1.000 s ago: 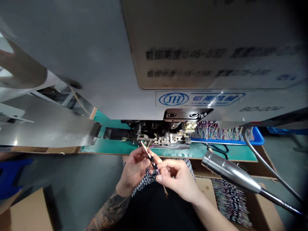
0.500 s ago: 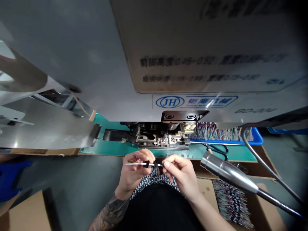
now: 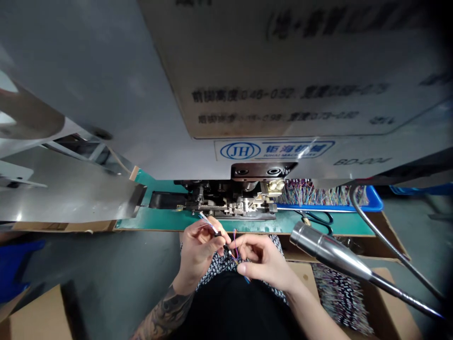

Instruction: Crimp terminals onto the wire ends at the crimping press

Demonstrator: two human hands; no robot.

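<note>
My left hand (image 3: 200, 250) pinches a short multi-wire cable (image 3: 226, 247) with black sections, held over my lap and tilted down to the right. White and coloured wire ends (image 3: 205, 220) stick out above the left fingers. At the cable's lower end, loose purple, orange and blue wires (image 3: 235, 255) fan apart. My right hand (image 3: 264, 259) is beside these wires, thumb and index finger spread, with the index fingertip close to the black part. Whether that fingertip touches the cable I cannot tell. In front of both hands is the machine's metal tooling (image 3: 240, 205).
A large grey machine head (image 3: 170, 156) overhangs the green work surface (image 3: 159, 220). A blue tray (image 3: 375, 198) of wires stands behind, right, with black-handled scissors (image 3: 318, 219) nearby. A metal lamp (image 3: 329, 250) juts in from the right. Below it, a cardboard box (image 3: 392, 293) holds bundled cables (image 3: 341, 297).
The cable has gone from nearly level to tilted down rightward. My right thumb and index finger have parted from their pinch at its end, and the loose wires now spread out.
</note>
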